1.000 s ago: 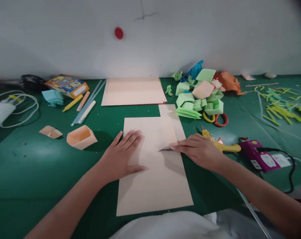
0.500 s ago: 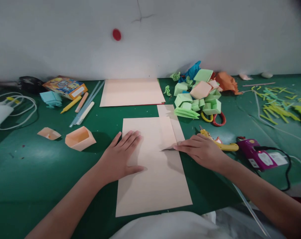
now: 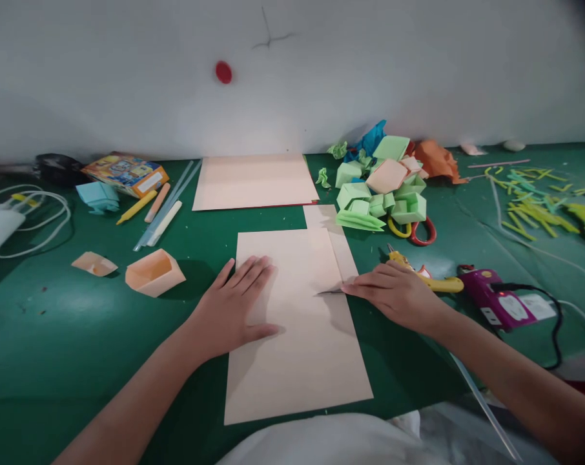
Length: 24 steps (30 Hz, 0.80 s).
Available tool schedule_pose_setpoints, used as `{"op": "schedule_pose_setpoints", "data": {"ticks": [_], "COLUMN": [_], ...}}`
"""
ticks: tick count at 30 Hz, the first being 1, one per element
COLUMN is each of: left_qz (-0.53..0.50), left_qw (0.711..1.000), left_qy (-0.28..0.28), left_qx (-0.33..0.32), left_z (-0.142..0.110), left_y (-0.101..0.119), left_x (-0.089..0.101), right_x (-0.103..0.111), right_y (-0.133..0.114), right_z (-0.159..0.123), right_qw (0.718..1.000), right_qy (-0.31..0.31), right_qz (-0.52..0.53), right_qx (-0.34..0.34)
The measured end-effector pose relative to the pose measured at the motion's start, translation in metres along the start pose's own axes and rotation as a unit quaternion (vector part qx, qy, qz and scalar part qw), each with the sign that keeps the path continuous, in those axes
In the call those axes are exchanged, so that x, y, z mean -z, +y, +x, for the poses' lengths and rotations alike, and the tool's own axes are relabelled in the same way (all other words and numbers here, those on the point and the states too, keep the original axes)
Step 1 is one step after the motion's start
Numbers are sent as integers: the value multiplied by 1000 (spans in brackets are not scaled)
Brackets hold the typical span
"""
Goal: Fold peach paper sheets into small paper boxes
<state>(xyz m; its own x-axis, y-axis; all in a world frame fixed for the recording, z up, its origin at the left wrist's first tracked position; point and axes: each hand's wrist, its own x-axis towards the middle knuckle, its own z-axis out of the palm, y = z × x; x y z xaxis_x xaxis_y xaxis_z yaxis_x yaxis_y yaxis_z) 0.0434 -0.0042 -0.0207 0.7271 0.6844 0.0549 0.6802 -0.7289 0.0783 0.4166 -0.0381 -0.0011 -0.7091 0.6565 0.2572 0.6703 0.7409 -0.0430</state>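
A pale peach sheet of paper (image 3: 292, 374) lies on the green table in front of me. My left hand (image 3: 237, 303) is spread flat on its left part, fingers apart. At the sheet's right edge, my right hand (image 3: 399, 294) pinches a thin, dark, pointed blade (image 3: 328, 292); its handle end is hidden by the fingers. The blade's tip points left over the sheet. A narrow strip of the same paper (image 3: 328, 216) shows at the upper right, beside and partly overlapping the sheet.
Behind lies a paper stack (image 3: 256, 181). Folded paper boxes (image 3: 389, 177) and scissors (image 3: 423, 231) are at right, near a yellow glue gun (image 3: 442, 284) and purple power box (image 3: 500, 300). Left are a peach paper box (image 3: 155, 274), glue sticks (image 3: 169, 210) and a colourful carton (image 3: 125, 173).
The view has shifted slightly. My right hand and the blade have moved very slightly to the right, while my left hand stays flat on the sheet.
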Motion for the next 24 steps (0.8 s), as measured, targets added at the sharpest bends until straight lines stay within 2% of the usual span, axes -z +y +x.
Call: {"op": "schedule_pose_setpoints", "data": {"ticks": [24], "left_qz": [0], "left_qw": [1000], "left_qy": [4], "left_qx": [-5], "left_z": [1], "left_y": [0], "left_x": [1], "right_x": [4], "right_y": [7], "right_z": [-10], "right_qw": [1000], "right_qy": [-7], "right_qz": [7], "right_qx": [-12]}}
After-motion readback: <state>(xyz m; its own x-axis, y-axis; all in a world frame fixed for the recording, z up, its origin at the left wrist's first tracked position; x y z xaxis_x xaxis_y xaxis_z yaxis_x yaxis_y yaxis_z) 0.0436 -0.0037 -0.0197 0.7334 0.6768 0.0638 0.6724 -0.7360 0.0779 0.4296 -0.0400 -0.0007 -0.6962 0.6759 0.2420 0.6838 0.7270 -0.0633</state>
